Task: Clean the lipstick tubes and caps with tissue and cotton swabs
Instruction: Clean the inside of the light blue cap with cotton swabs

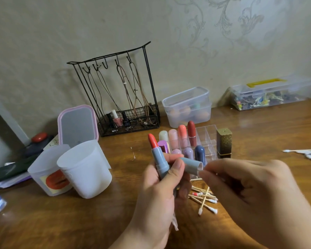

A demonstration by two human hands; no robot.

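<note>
My left hand (162, 191) grips an open grey-blue lipstick tube (159, 159) upright, its red-orange bullet sticking out on top. The same hand pinches the matching grey-blue cap (191, 163), lying sideways with its open end to the right. My right hand (250, 191) has its fingertips at the cap's mouth, pinched on something small and white that I cannot make out. A bit of tissue (174, 221) hangs below my left palm. Used cotton swabs (204, 198) lie on the table under my hands.
A clear organiser (207, 139) behind my hands holds several capped lipsticks; a black-and-gold lipstick (224, 142) stands beside it. Two white cups (84, 169) sit left. Fresh swabs (307, 153) lie at the right edge. A wire rack (115, 90), mirror (77, 124) and plastic boxes (187, 106) line the wall.
</note>
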